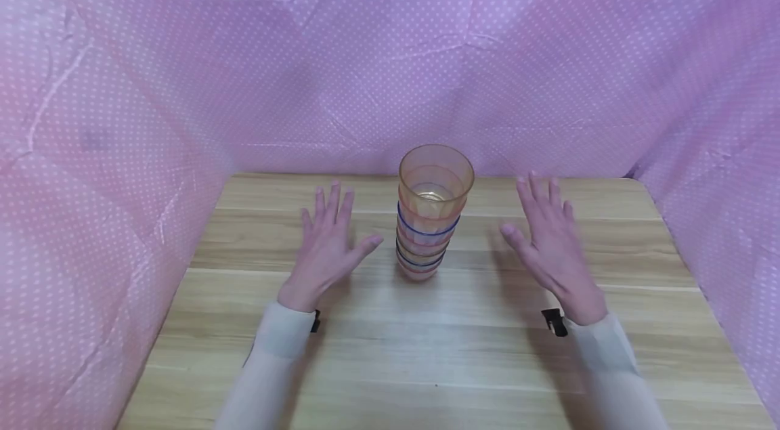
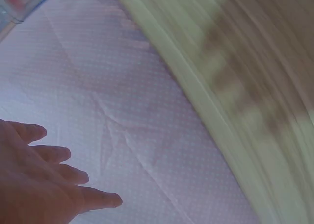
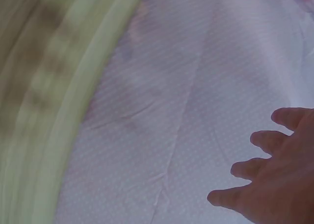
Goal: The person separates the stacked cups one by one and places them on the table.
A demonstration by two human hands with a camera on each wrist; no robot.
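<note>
A tall stack of nested clear plastic cups with coloured rims stands upright near the middle of the table; the top cup is yellowish, and red, blue and dark rims show below it. To its left is my left hand, fingers spread and straight, thumb pointing toward the stack but apart from it. On the other side my right hand is held the same way, farther from the cups. Neither hand holds anything. Both wrist views show the outstretched fingers of the left hand and right hand against pink cloth.
The light wood table has its back edge just behind the cups. Pink cloth with white dots hangs behind and along both sides. Shadows of the arms fall on the wood.
</note>
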